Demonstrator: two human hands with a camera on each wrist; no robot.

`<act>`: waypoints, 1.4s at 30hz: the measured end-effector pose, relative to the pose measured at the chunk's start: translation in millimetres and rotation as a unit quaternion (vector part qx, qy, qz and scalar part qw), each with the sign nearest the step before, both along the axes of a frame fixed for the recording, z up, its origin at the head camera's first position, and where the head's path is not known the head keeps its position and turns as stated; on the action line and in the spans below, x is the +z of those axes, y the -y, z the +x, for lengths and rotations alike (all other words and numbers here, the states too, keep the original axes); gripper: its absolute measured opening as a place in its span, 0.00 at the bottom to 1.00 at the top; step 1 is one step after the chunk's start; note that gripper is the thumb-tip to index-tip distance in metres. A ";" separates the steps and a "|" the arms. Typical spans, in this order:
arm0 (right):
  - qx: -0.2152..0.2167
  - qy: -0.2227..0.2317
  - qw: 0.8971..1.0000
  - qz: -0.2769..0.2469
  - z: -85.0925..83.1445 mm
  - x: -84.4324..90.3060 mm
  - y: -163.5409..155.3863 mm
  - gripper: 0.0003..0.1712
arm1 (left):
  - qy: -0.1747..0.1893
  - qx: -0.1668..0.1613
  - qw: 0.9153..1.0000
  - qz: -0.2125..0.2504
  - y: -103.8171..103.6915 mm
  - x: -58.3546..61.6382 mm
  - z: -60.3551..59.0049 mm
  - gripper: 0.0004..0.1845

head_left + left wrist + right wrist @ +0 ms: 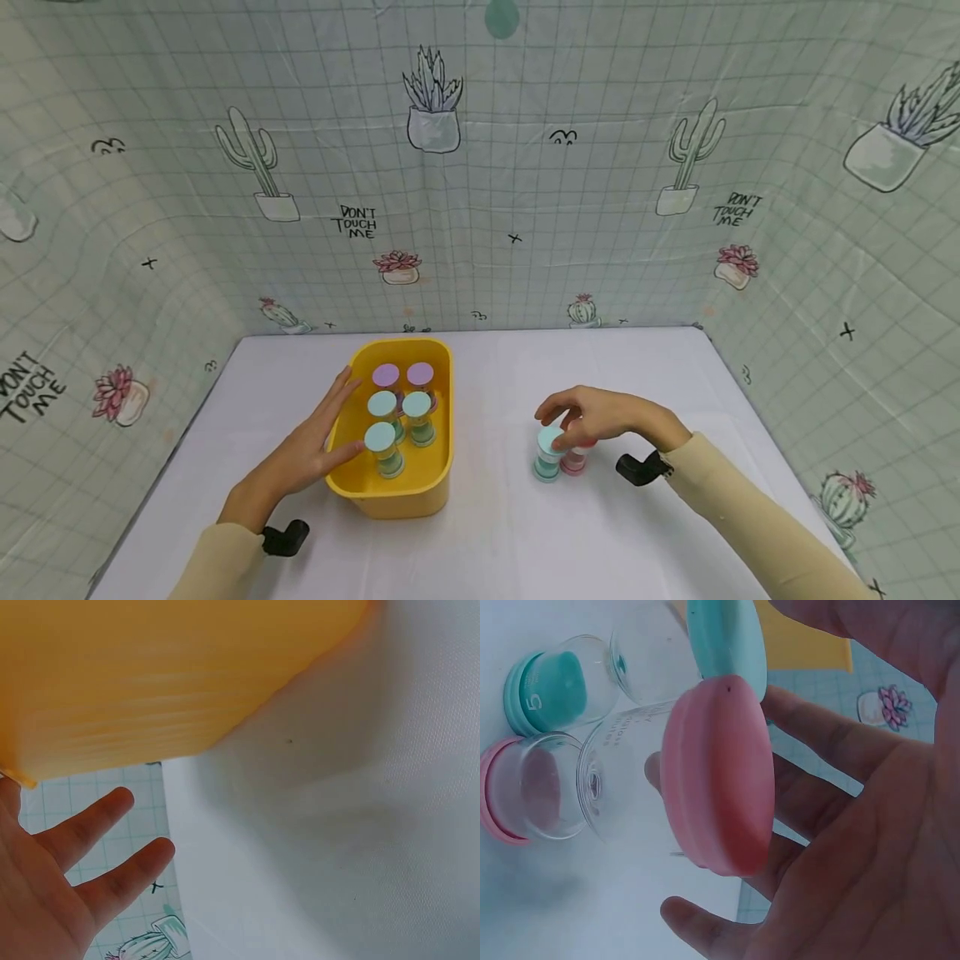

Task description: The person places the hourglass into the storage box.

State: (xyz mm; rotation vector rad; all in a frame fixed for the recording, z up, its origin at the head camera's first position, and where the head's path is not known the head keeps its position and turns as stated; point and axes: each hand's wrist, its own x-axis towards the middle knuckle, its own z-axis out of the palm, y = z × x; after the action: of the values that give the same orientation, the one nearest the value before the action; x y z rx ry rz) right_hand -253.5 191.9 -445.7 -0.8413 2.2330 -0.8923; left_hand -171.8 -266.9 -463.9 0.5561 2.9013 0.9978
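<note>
My left hand (307, 450) lies along the left side of a yellow bin (438, 500), fingers extended and thumb over the rim. Its spread fingers show beside the bin wall (112, 690) in the left wrist view. On the table to the right, a teal-capped sand timer (546, 468) stands upright beside a pink-capped sand timer (574, 463). My right hand (600, 415) is over them, with thumb and index finger around the teal cap (727, 637). Its other fingers spread behind the pink cap (720, 780). Whether they touch it is unclear.
Inside the bin stand two purple-capped sand timers (386, 377) and three teal-capped ones (384, 442). The bin sits on a white table (495, 542). A grid-patterned cloth (480, 192) with cactus drawings rises behind the table and along both sides.
</note>
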 end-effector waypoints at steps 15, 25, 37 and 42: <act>0.010 -0.004 1.000 0.012 1.6 -4.2 0.6 0.25 | -0.006 0.000 1.000 -0.003 -1.0 1.4 0.1 0.47; 0.012 0.016 1.000 0.010 1.2 -3.4 5.1 0.16 | 0.004 0.007 1.000 -0.004 -1.7 1.1 1.2 0.47; 0.014 0.010 1.000 0.020 -1.9 1.1 19.3 0.17 | 0.005 0.003 1.000 0.000 -2.5 0.3 1.1 0.47; 0.028 0.000 1.000 0.009 -8.4 7.7 29.5 0.18 | 0.006 0.005 1.000 0.000 -1.5 1.0 0.4 0.47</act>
State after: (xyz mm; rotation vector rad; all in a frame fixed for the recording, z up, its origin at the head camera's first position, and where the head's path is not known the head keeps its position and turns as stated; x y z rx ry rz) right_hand -261.9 162.4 -438.0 -0.8922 2.2030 -0.8453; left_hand -171.4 -265.4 -462.9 0.5354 2.8960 0.9977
